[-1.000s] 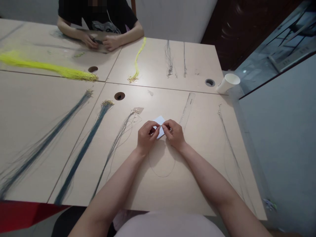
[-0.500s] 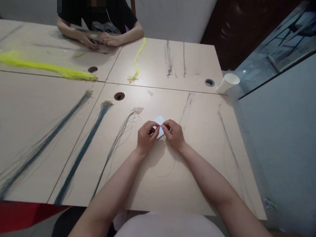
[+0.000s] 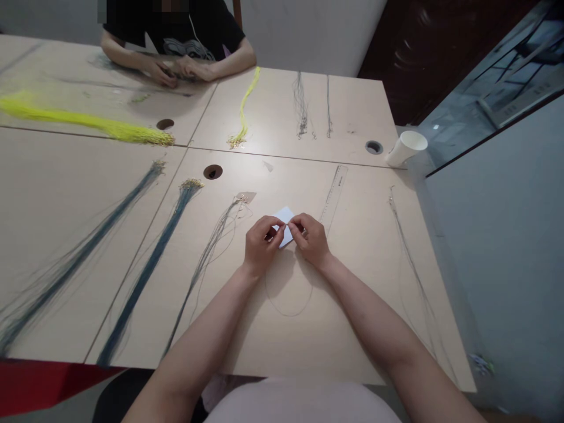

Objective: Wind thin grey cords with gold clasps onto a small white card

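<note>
My left hand and my right hand meet over a small white card on the table. Both are closed in a pinch, thumbs against forefingers, with the fingertips almost touching. Between them is a thin fishing line, which hangs in a loose loop on the table between my forearms. A tiny piece shows at the fingertips, too small to make out; it may be a hook. Left of my left hand lies a bundle of grey fishing lines with small metal hooks at its far end.
A clear ruler lies beyond my right hand. Teal line bundles lie left, a yellow bundle farther off, a few lines right. A white cup stands at the right edge. A person sits opposite, hands on the table.
My hands and the line stay almost exactly where they were. Across the table, the other person's hands have shifted slightly.
</note>
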A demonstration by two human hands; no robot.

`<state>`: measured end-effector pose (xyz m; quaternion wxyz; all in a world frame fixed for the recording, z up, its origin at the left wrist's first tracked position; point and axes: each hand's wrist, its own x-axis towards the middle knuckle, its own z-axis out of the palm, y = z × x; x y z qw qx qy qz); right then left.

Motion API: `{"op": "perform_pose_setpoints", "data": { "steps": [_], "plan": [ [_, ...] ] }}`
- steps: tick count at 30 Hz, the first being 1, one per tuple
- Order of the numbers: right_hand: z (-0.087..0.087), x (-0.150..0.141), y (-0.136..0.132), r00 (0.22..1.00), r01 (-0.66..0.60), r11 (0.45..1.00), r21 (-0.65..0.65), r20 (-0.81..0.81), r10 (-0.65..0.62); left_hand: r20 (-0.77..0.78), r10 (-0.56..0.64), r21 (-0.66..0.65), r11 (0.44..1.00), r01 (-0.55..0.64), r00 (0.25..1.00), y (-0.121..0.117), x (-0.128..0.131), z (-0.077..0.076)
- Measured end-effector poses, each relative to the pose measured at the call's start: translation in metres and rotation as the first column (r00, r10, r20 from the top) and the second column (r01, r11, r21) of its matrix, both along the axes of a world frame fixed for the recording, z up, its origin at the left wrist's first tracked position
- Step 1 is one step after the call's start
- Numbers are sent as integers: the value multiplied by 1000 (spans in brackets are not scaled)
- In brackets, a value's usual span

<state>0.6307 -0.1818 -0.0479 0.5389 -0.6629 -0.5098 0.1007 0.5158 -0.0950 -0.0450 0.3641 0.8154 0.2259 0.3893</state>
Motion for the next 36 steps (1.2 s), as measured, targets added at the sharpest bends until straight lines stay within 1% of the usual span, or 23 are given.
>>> {"op": "perform_pose_setpoints", "data": {
  "steps": [16, 36],
  "plan": [
    [-1, 0, 0, 1000, 3, 1000, -3, 4, -3, 13, 12, -23, 1000, -12, 1000, -1, 0, -1],
    [-1, 0, 0, 1000, -2, 1000, -1, 14, 2, 18, -6, -52, 999, 7, 1000, -2, 0, 0]
  ]
}}
